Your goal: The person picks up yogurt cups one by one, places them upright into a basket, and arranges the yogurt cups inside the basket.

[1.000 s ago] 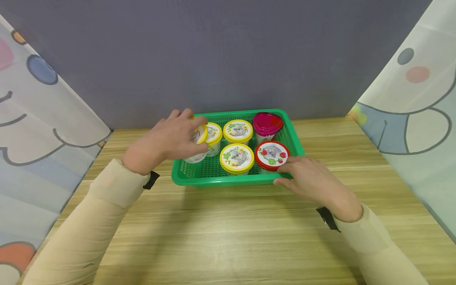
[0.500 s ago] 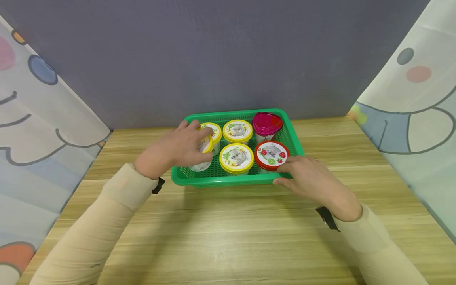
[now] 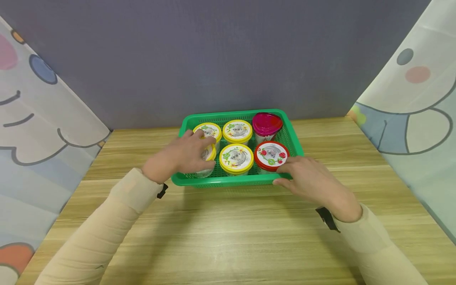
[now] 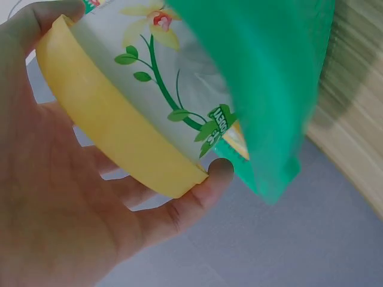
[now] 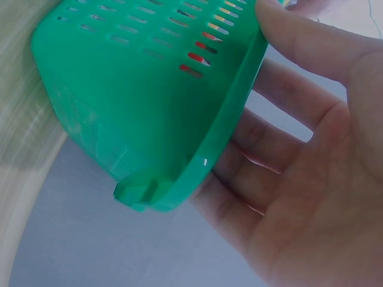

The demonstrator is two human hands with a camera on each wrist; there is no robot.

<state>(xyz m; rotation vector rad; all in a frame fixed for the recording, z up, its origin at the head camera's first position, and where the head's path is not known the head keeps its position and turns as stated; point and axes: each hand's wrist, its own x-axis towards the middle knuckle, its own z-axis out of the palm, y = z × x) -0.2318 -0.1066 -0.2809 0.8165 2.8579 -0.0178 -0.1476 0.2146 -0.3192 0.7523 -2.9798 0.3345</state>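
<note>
My left hand [image 3: 181,156] grips a yellow-lidded cup [image 3: 211,152] at the front left corner of a green plastic basket [image 3: 228,181]. In the left wrist view, thumb and fingers curve round the yellow lid, and a printed flower shows on the white cup wall [image 4: 167,78]. My right hand [image 3: 313,184] holds the basket's front rim near its right end. Its fingers reach over the rim [image 5: 224,134] inside, beside a red-lidded strawberry cup [image 3: 272,155]. Another yellow-lidded cup [image 3: 236,158] stands at the front middle.
Along the basket's back row are two yellow-lidded cups and a cup with a magenta, heart-like lid [image 3: 267,123]. The basket sits on a wooden tabletop [image 3: 228,237] against a dark grey panel [image 3: 228,59]. Cartoon-printed sheets [image 3: 409,95] flank both sides.
My left hand has moved right and toward me, lowering the yellow-lidded cup into the basket's front left corner. My right hand stays on the rim.
</note>
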